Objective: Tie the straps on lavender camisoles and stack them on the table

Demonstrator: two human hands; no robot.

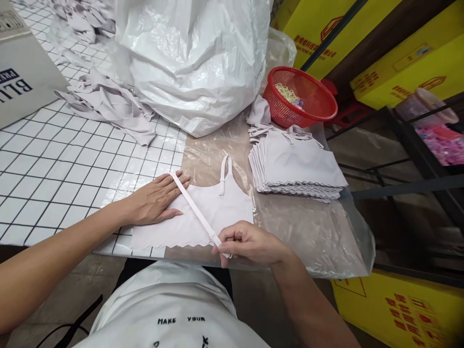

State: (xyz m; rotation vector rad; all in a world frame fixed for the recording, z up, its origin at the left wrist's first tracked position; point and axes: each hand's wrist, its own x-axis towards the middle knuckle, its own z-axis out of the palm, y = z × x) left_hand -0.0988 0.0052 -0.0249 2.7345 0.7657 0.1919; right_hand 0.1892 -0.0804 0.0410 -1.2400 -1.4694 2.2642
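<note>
A pale pink camisole top [213,208] with a scalloped hem lies flat at the table's front edge. My left hand [154,198] rests open on its left side, fingers stretched out, pressing the fabric near the upper end of a shoulder strap [192,204]. That strap runs taut and diagonal across the top. At its lower end my right hand [242,241] pinches the strap, just past the hem. The other strap [225,174] stands up in a loop with its slider. Right of the top is a neat stack of similar tops [297,164].
A red mesh basket [304,104] with small items stands behind the stack. A big white plastic bag [195,63] fills the back. Loose pale garments [112,104] and a white carton [27,72] lie left. Yellow boxes [409,63] and a dark metal rack [409,186] are at right.
</note>
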